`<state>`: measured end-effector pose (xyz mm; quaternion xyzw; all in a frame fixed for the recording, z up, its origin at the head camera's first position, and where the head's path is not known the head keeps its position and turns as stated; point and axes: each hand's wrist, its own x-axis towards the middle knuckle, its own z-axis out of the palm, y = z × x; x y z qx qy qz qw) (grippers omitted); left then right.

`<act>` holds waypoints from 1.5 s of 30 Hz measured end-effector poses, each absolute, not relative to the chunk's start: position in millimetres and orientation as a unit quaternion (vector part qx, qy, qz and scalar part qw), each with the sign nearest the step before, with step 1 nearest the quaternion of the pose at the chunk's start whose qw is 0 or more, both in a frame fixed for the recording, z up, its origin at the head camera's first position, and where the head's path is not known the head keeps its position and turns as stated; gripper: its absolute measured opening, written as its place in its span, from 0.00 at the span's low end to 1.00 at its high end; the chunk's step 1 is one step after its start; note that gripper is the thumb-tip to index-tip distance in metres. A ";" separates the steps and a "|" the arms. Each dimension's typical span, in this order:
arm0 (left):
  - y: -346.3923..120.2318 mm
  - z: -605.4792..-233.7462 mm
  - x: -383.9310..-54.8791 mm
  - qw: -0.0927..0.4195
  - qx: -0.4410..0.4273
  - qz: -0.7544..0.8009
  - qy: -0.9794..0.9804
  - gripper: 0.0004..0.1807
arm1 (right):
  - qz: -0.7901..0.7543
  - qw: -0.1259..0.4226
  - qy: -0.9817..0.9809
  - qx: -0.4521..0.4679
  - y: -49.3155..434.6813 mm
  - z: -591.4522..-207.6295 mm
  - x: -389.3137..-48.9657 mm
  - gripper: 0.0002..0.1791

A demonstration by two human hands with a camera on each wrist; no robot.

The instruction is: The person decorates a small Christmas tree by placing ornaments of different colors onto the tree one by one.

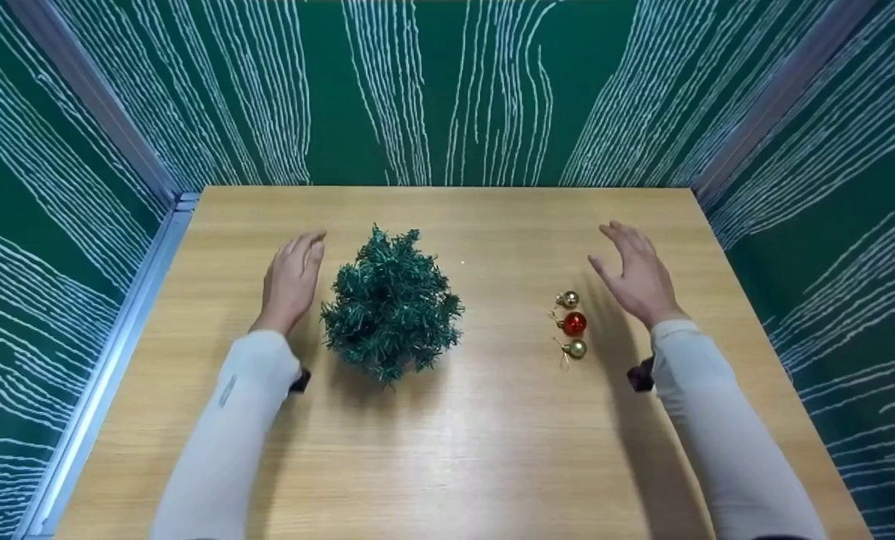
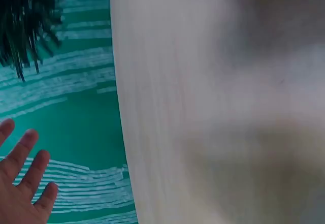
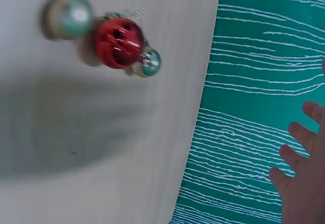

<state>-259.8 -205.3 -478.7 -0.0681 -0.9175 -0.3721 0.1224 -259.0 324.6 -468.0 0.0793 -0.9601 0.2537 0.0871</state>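
Note:
A small green artificial Christmas tree (image 1: pixel 391 304) stands on the wooden table (image 1: pixel 447 450), left of centre. Its needles (image 2: pixel 25 21) show at the top left of the left wrist view. My left hand (image 1: pixel 291 281) hovers just left of the tree with its fingers straight, holding nothing. Three small baubles lie in a row right of centre: a gold one (image 1: pixel 567 299), a red one (image 1: pixel 574 323) and another gold one (image 1: pixel 575 349). My right hand (image 1: pixel 637 274) hovers just right of them, fingers relaxed and empty. In the right wrist view the red bauble (image 3: pixel 119 42) sits between the two gold ones.
Green walls with white wavy lines (image 1: pixel 447 90) enclose the table on three sides. A metal rail (image 1: pixel 109 360) runs along the table's left edge. Bare wood stretches across the front of the table.

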 end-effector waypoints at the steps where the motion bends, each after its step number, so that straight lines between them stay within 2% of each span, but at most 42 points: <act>1: -205.2 -481.2 -253.2 0.121 -0.072 -0.377 -0.915 0.30 | 0.256 0.089 -0.959 0.078 324.2 -471.0 -254.4 0.36; 6: -204.0 -488.9 -225.6 0.119 -0.075 -0.415 -0.899 0.29 | 0.282 0.104 -0.951 0.068 320.3 -476.7 -234.9 0.35; 11: -198.5 -490.5 -208.1 0.143 -0.083 -0.455 -0.875 0.29 | 0.305 0.132 -0.941 0.066 315.3 -473.8 -220.1 0.34; 17: -193.2 -492.2 -188.2 0.146 -0.095 -0.492 -0.853 0.29 | 0.313 0.134 -0.938 0.062 313.2 -482.7 -199.7 0.33; 26: -192.1 -494.1 -173.4 0.161 -0.096 -0.510 -0.839 0.20 | 0.321 0.149 -0.933 0.063 312.5 -502.5 -181.8 0.28; 38: -185.8 -505.3 -158.3 0.168 -0.039 -0.562 -0.809 0.16 | 0.303 0.131 -0.942 0.062 310.7 -528.6 -166.8 0.22; 45: -171.4 -478.9 -135.9 0.150 -0.012 -0.584 -0.797 0.16 | 0.280 0.108 -0.950 0.086 309.0 -541.4 -162.9 0.19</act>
